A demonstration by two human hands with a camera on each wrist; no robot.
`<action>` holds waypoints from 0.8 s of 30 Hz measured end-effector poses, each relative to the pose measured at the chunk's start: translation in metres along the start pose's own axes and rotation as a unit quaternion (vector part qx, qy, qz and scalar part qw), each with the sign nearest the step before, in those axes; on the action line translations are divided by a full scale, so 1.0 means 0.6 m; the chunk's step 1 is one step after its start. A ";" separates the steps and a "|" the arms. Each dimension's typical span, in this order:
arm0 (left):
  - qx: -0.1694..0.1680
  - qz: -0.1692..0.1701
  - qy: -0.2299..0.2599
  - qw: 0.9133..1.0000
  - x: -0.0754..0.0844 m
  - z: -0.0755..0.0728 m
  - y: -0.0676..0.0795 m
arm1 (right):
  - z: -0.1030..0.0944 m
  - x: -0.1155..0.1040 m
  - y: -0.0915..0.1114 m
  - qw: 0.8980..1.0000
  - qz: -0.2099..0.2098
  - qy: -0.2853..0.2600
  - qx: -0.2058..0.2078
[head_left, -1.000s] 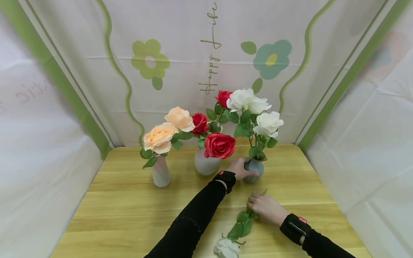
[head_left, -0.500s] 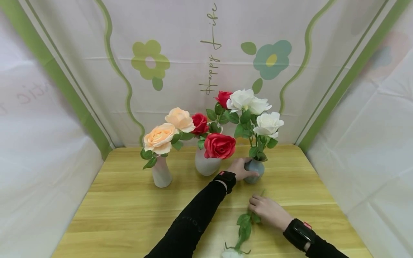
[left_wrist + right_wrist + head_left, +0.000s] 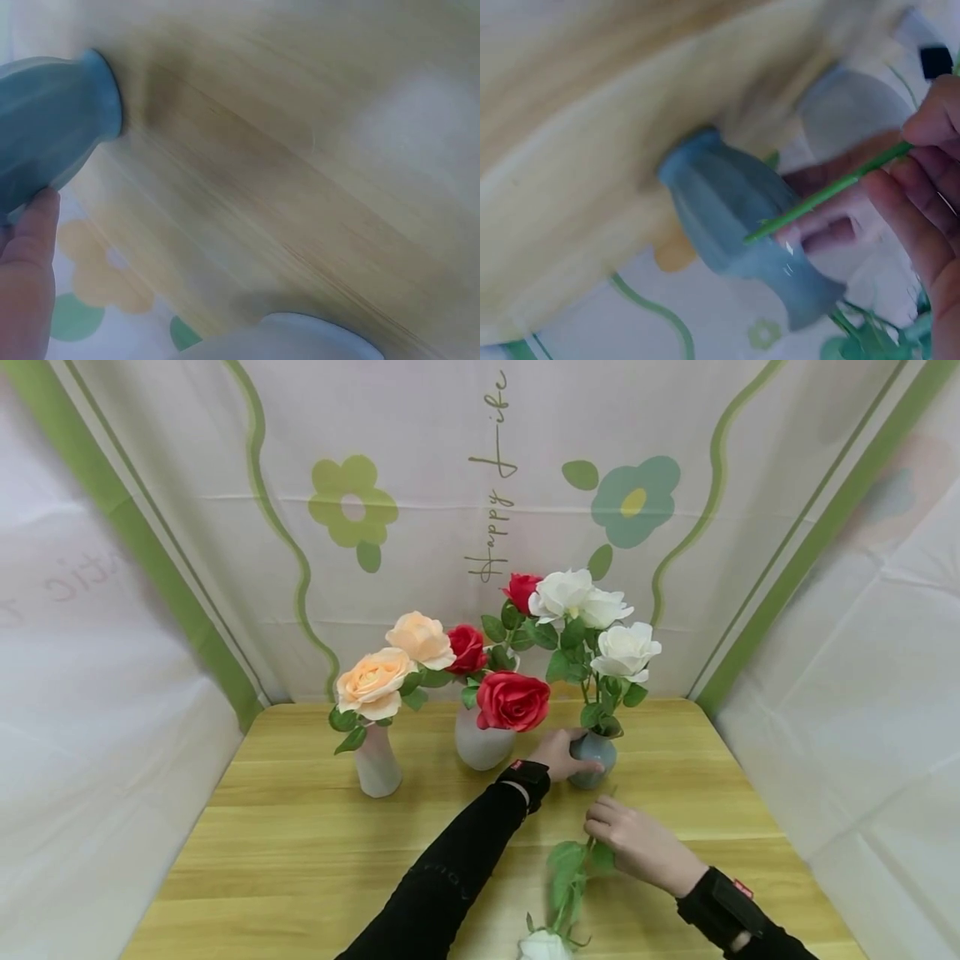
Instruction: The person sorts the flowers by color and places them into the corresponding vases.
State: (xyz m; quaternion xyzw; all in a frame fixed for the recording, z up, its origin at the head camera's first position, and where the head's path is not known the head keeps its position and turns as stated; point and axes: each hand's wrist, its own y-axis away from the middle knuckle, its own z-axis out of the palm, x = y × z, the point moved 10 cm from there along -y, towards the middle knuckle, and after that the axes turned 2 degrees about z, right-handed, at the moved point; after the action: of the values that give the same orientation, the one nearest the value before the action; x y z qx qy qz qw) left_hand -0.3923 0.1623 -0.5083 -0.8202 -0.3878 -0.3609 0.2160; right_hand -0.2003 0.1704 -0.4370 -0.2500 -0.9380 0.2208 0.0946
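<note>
A blue-grey vase [image 3: 602, 748] holding white roses [image 3: 627, 652] stands at the right of the table, with my left hand [image 3: 558, 757] gripping it from the left. In the left wrist view, a finger [image 3: 34, 232] lies against the vase's side [image 3: 52, 120]. In front of it, my right hand [image 3: 647, 847] pinches the stem of a single white rose [image 3: 545, 946]. Its bloom hangs toward me at the bottom edge of the head view, partly cut off. The right wrist view shows the bare green stem [image 3: 817, 199] jutting from the fingers and overlapping the vase.
Left of the blue-grey vase is a round white vase [image 3: 483, 745] with red roses [image 3: 513, 700]. Farther left stands a pink-and-white vase [image 3: 377, 768] with peach roses [image 3: 372, 682]. A printed cloth [image 3: 420, 543] hangs behind the wooden table [image 3: 300, 860].
My right hand has risen slightly and shifted right, away from the table's front, with the rose; the bloom has swung down and right. My left hand stays on the vase.
</note>
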 end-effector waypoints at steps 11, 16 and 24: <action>-0.002 0.007 0.003 1.000 -0.001 0.000 0.003 | -0.080 0.032 -0.018 0.997 0.048 -0.013 0.064; -0.005 0.003 0.006 1.000 -0.001 0.001 0.002 | -0.104 0.043 -0.024 0.994 0.068 -0.020 0.087; -0.007 -0.011 0.021 1.000 0.001 0.000 0.004 | -0.141 0.051 -0.026 0.983 0.072 -0.017 0.169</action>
State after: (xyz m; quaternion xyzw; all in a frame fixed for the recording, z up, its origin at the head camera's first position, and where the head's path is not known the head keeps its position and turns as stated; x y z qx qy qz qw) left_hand -0.3903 0.1609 -0.5081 -0.8098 -0.3895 -0.3826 0.2148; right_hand -0.2090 0.2051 -0.3531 -0.2939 -0.8678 0.3871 0.1033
